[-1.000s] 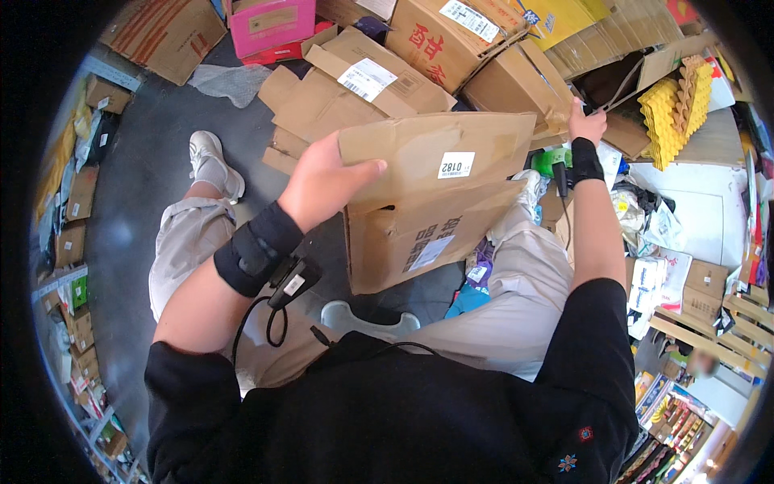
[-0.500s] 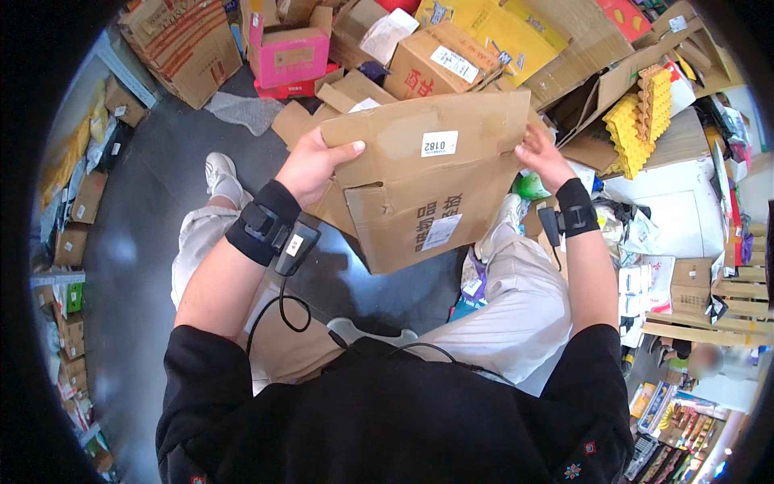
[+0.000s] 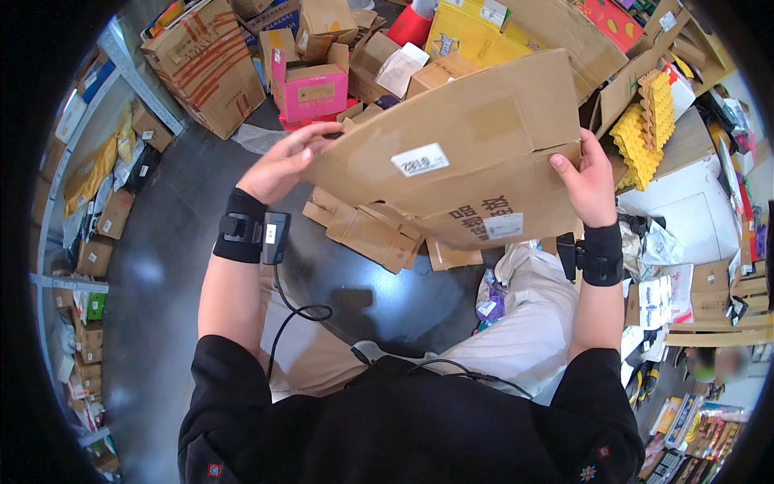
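A flattened brown cardboard box [image 3: 484,137] with a white label hangs tilted in front of me, its right side higher. My right hand [image 3: 590,179] grips its right edge, thumb on the near face and fingers behind. At the left corner is my left hand [image 3: 282,165], fingers stretched out along the edge and thumb apart; whether they touch the cardboard I cannot tell. Beneath the sheet, more flattened cardboard [image 3: 367,234] lies on the floor. Both wrists wear black bands with small devices, and a cable runs from the left one.
Opened boxes pile up ahead, among them a pink box [image 3: 313,93] and a yellow carton [image 3: 472,36]. Yellow egg-tray sheets [image 3: 645,133] stand at the right. Shelving [image 3: 72,282] with parcels lines the left side, beside the grey floor [image 3: 161,323]. A purple package [image 3: 490,302] lies by my right leg.
The cardboard has swung up and rightward, tilting its right side higher. My right hand has taken its right edge. My left thumb has come off the near face.
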Available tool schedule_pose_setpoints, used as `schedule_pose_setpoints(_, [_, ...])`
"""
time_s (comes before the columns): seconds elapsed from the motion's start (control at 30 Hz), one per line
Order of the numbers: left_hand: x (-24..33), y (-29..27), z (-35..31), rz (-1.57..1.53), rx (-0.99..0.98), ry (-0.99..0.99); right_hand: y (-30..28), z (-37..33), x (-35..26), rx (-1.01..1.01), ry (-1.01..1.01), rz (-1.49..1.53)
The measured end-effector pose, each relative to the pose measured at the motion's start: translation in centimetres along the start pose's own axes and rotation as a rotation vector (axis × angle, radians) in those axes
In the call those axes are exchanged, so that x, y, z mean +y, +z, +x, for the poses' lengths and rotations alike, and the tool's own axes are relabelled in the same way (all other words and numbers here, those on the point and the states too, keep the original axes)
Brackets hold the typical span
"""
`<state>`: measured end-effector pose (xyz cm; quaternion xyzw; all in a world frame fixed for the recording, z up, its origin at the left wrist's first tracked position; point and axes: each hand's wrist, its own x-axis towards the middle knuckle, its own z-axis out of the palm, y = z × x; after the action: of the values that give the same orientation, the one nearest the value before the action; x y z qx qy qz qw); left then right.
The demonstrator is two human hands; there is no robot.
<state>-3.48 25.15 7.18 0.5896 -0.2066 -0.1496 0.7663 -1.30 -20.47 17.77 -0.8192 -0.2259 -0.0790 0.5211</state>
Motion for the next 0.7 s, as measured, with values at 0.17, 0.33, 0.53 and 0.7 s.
schedule_pose_setpoints(0.17, [2.8,3.0,0.3,0.330,-0.151,-0.006,4.3,-1.3,-4.2,-0.193,-0.252,-0.431])
schedule_pose_setpoints(0.33, [1.0,8.5,1.3,0.425,-0.032,-0.028,7.9,-1.0,-2.1,-0.389,-0.380,-0.554])
schedule_pose_setpoints(0.53, [-1.7,10.4,1.3,0.401,0.257,-0.077,10.4,-1.3,1.8,-0.411,-0.296,-0.435])
schedule_pose_setpoints(0.7, [-1.1,10.2,1.4,0.557,0.303,-0.071,11.6,-1.8,3.2,-0.440,-0.189,-0.386])
